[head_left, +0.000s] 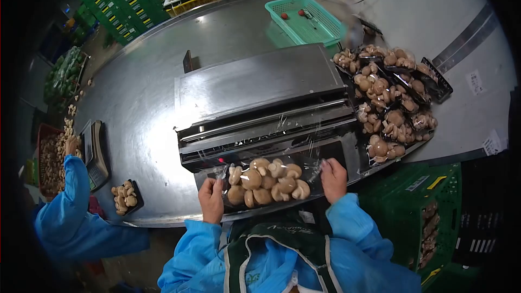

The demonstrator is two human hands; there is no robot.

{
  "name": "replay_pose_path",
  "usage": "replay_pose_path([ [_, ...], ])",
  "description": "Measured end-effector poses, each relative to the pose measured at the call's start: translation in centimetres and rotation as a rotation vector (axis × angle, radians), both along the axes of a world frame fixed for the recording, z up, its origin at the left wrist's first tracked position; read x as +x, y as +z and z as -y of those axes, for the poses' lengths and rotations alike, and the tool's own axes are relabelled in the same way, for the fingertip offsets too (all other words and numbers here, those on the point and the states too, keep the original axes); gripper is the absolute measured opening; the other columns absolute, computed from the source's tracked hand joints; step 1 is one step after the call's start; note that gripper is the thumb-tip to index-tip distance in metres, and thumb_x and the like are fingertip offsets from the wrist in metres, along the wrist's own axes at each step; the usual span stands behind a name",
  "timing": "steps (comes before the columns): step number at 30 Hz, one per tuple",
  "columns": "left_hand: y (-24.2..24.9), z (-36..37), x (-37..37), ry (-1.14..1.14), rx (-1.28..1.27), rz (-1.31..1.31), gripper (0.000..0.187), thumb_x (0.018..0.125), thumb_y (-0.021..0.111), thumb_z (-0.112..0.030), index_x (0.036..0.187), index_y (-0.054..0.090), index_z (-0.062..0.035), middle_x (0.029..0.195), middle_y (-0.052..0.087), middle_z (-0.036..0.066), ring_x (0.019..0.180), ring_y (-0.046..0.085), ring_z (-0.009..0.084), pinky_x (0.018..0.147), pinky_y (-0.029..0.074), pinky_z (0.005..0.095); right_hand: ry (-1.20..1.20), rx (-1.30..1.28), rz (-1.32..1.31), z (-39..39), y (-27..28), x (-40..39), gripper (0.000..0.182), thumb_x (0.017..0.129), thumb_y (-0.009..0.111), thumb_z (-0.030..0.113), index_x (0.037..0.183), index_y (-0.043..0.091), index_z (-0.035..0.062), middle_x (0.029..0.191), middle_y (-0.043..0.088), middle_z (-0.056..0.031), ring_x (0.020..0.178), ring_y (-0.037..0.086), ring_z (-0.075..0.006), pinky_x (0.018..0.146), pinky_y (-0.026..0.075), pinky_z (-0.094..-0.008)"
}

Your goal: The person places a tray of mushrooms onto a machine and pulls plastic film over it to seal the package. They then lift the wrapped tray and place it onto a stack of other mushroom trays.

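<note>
A tray of brown mushrooms (266, 182) lies in front of me under clear plastic film. My left hand (211, 199) grips the film at the tray's left end, thumb on top. At the right end my right hand (333, 180) pinches the film in the same way. Just beyond the tray stands the wrapping machine (260, 81), with a metal cover, rollers and a strip of film along its front. A small red light glows near its front left corner. The tray's underside is hidden.
Wrapped mushroom trays (388, 97) are piled right of the machine. A green basket (277, 4) holds a few red items. At left, a co-worker's hand (72, 145) is near a scale (97, 157) and loose mushrooms; an unwrapped mushroom tray (126, 197) sits nearby. Green crates (412, 184) stand at lower right.
</note>
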State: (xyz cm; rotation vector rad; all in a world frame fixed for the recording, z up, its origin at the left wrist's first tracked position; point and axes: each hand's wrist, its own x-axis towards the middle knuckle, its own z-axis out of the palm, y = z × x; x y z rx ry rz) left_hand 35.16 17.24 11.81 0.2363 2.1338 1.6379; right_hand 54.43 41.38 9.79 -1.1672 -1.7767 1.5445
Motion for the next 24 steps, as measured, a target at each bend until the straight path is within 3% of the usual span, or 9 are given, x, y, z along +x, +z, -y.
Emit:
replay_pose_path([
  [4,1.5,1.0,1.2,-0.144,-0.028,-0.040,0.020,0.089,0.054,-0.014,0.071,0.050,-0.0050,0.062,0.041,-0.005,0.060,0.034,0.0026,0.052,0.029,0.0205,-0.110,-0.123,0.128,1.9,1.3,7.0,0.023,0.089,0.051,0.015,0.070,0.051,0.0012,0.056,0.044,-0.0008,0.055,0.039,-0.0064,0.048,0.034,-0.0254],
  [9,-1.5,-4.2,-1.5,-0.590,-0.425,-0.768,0.011,0.082,0.060,-0.017,0.083,0.054,-0.0075,0.075,0.061,0.017,0.066,0.059,0.0364,0.054,0.046,0.0434,-0.308,0.085,0.259,5.9,-5.7,9.2,0.021,0.087,0.053,0.016,0.076,0.053,-0.0011,0.060,0.049,-0.0042,0.058,0.041,-0.0105,0.054,0.038,-0.0290],
  [10,-1.4,-5.8,-1.9,-0.631,-0.408,-0.828,0.014,0.083,0.059,-0.021,0.084,0.053,-0.0079,0.071,0.061,0.014,0.061,0.059,0.0344,0.052,0.046,0.0431,-0.340,0.129,0.276,6.6,-6.2,7.8,0.020,0.087,0.053,0.017,0.079,0.054,-0.0012,0.062,0.050,-0.0053,0.059,0.041,-0.0108,0.056,0.039,-0.0291],
  [12,-2.4,-7.3,-2.4,-0.698,-0.461,-0.873,0.015,0.082,0.058,-0.023,0.082,0.054,-0.0086,0.069,0.061,0.014,0.060,0.059,0.0334,0.052,0.046,0.0423,-0.446,-0.003,-0.017,8.5,-8.4,4.7,0.015,0.089,0.050,0.014,0.082,0.056,0.0030,0.065,0.051,-0.0061,0.060,0.048,-0.0161,0.056,0.042,-0.0326],
  [15,-2.7,-8.3,-0.7,-0.781,-0.347,-0.847,0.016,0.079,0.061,-0.024,0.080,0.056,-0.0090,0.066,0.059,0.015,0.059,0.058,0.0334,0.052,0.046,0.0425,-0.377,-0.811,-0.625,11.0,-8.5,2.1,0.014,0.089,0.049,0.015,0.086,0.055,0.0028,0.070,0.053,-0.0070,0.064,0.049,-0.0158,0.060,0.043,-0.0319],
  [16,-1.9,-8.2,0.3,-0.849,-0.272,-0.725,0.014,0.084,0.057,-0.020,0.082,0.056,-0.0061,0.070,0.062,0.012,0.061,0.061,0.0258,0.054,0.047,0.0363,-0.316,-1.013,-0.743,11.5,-8.1,2.0,0.014,0.088,0.049,0.015,0.088,0.055,0.0027,0.072,0.053,-0.0073,0.065,0.050,-0.0157,0.061,0.043,-0.0316],
  [18,-3.9,-6.4,1.4,-0.775,0.100,0.153,0.012,0.089,0.054,-0.016,0.089,0.057,-0.0045,0.081,0.063,0.005,0.070,0.060,0.0132,0.061,0.048,0.0281,-0.161,-1.235,-0.835,12.1,-6.4,2.9,0.014,0.088,0.049,0.016,0.091,0.055,0.0026,0.075,0.054,-0.0078,0.067,0.051,-0.0155,0.063,0.044,-0.0311],
  [21,-2.3,-3.5,3.3,-0.553,0.402,0.836,0.018,0.091,0.052,-0.017,0.102,0.057,-0.0038,0.089,0.061,0.000,0.076,0.057,0.0068,0.069,0.047,0.0219,0.073,-1.417,-0.843,13.3,-2.8,5.4,0.017,0.088,0.049,0.016,0.096,0.054,0.0024,0.080,0.055,-0.0087,0.070,0.053,-0.0152,0.067,0.045,-0.0304],
  [24,-0.7,-2.1,4.0,-0.932,0.765,1.019,0.040,0.084,0.058,-0.036,0.113,0.051,-0.0088,0.123,0.048,0.015,0.117,0.044,0.0238,0.099,0.034,0.0434,0.330,-1.485,-0.732,14.0,-0.1,6.9,0.020,0.088,0.048,0.017,0.101,0.053,0.0023,0.085,0.056,-0.0095,0.073,0.054,-0.0149,0.071,0.046,-0.0296],
])
